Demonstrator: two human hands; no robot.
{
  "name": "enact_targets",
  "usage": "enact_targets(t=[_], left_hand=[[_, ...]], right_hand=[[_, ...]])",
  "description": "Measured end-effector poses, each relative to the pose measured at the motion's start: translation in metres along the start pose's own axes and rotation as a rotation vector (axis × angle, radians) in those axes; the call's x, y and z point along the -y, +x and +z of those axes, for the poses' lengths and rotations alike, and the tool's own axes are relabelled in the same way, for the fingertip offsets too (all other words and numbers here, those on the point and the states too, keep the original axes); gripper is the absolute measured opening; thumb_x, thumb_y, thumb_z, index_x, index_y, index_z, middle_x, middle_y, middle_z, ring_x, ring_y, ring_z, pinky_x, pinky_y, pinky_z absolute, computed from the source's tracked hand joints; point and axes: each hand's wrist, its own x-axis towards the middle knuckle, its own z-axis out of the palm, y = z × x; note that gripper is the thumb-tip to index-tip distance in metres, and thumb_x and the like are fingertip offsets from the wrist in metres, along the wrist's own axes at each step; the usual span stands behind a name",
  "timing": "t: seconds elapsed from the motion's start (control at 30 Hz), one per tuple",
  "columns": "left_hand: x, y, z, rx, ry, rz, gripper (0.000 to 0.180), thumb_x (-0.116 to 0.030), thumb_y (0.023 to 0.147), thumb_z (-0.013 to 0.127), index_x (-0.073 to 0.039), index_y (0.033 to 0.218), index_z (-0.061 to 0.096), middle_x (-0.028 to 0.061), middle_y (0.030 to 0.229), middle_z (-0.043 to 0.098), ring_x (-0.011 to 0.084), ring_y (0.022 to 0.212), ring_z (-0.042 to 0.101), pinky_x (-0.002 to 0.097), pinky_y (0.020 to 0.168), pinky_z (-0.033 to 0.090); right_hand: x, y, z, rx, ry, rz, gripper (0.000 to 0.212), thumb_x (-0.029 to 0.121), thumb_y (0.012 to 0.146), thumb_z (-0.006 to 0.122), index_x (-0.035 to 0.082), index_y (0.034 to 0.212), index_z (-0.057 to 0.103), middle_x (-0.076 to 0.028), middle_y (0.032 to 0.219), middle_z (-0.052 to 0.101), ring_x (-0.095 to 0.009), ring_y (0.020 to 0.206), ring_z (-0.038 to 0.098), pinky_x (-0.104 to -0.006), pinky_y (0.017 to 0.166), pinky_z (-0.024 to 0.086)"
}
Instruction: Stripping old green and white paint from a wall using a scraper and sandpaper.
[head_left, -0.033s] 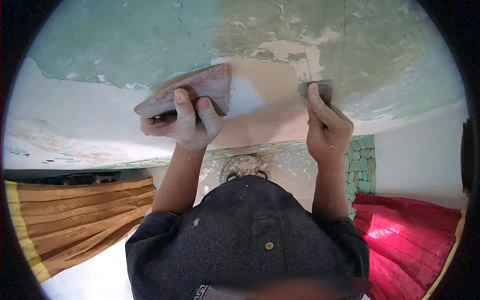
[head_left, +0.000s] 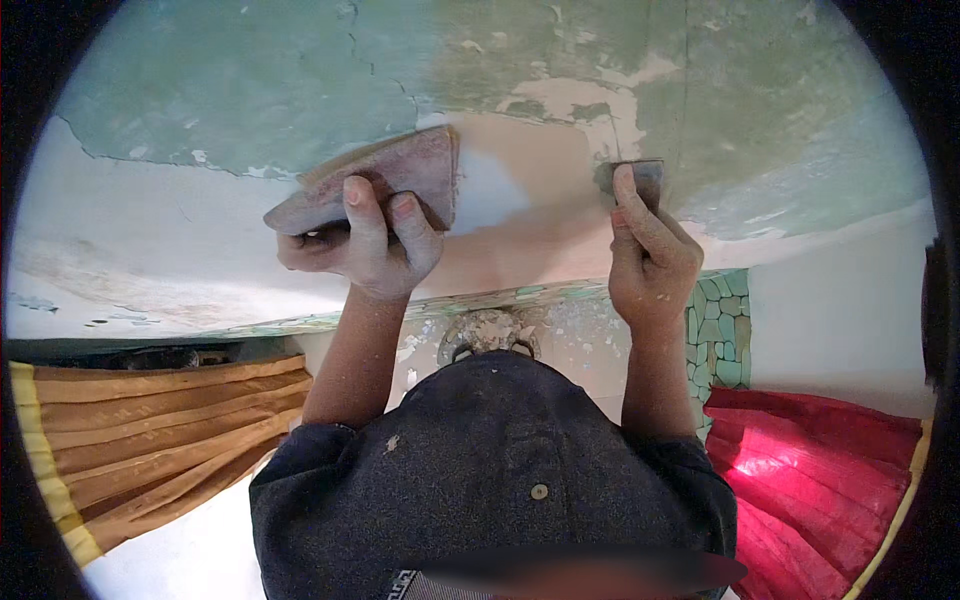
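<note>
My left hand (head_left: 385, 245) is closed around a folded sheet of sandpaper (head_left: 408, 175), dusty and reddish brown, with its layered edge showing at the top. The sheet is in front of the wall (head_left: 230, 60), where flaking blue-green paint meets a pale, bare area. Farther right, my right hand (head_left: 655, 255) grips a small scraper (head_left: 648, 183) with a dark flat blade; its handle is hidden in the palm. That blade lies at the wall beside a chipped patch (head_left: 575, 98). Pale dust coats the fingers of both hands.
A brown curtain (head_left: 170, 430) with a yellow edge hangs at the lower left, a red one (head_left: 815, 480) at the lower right. Green stone-patterned trim (head_left: 722, 330) borders the wall's base. Paint flakes litter the floor (head_left: 590, 335), where a round speckled object (head_left: 492, 328) sits by my feet.
</note>
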Motion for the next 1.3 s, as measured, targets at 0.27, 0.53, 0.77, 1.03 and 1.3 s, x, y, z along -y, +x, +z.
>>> enact_targets(t=[0.27,0.53,0.77,1.03,1.3], left_hand=[[-0.001,-0.001,0.000,-0.024,0.084,0.015,0.054,-0.023,0.091,0.060,-0.011,0.143,0.047,0.0175,0.123,0.027,0.0335,0.105,0.040,0.0405,0.081,0.042],[0.000,-0.001,-0.004,-0.005,0.054,0.065,0.056,-0.018,0.093,0.056,-0.009,0.146,0.041,0.0182,0.125,0.026,0.0326,0.106,0.041,0.0432,0.082,0.045],[0.001,0.003,-0.009,0.054,0.156,0.092,0.059,-0.010,0.091,0.052,-0.006,0.148,0.037,0.0183,0.124,0.028,0.0317,0.103,0.042,0.0431,0.078,0.048],[0.005,-0.009,-0.004,-0.009,0.081,-0.005,0.057,-0.011,0.092,0.052,-0.006,0.146,0.039,0.0178,0.123,0.029,0.0308,0.102,0.043,0.0442,0.078,0.048],[-0.001,0.000,-0.002,0.033,0.085,0.080,0.057,-0.011,0.092,0.053,-0.004,0.146,0.038,0.0189,0.127,0.027,0.0329,0.104,0.044,0.0450,0.082,0.048]], right_hand=[[-0.005,0.000,-0.008,0.027,-0.011,0.016,0.042,-0.005,0.082,0.064,0.013,0.120,0.070,-0.026,0.114,0.066,-0.029,0.090,0.072,-0.0252,0.071,0.053],[0.002,-0.003,-0.013,0.060,0.008,0.033,0.042,-0.006,0.083,0.063,0.012,0.121,0.069,-0.022,0.094,0.068,-0.019,0.072,0.065,-0.0235,0.063,0.048],[0.008,0.002,-0.013,0.076,0.037,0.063,0.044,-0.004,0.083,0.063,0.015,0.122,0.069,-0.025,0.108,0.066,-0.025,0.078,0.071,-0.0242,0.064,0.051],[0.017,0.011,-0.010,0.036,0.052,-0.006,0.042,-0.007,0.084,0.062,0.011,0.122,0.068,-0.012,0.070,0.062,-0.010,0.061,0.050,-0.0223,0.059,0.042],[0.014,0.006,-0.013,0.053,0.034,0.113,0.043,-0.006,0.084,0.063,0.012,0.123,0.067,-0.011,0.067,0.058,-0.009,0.060,0.047,-0.0217,0.059,0.041]])
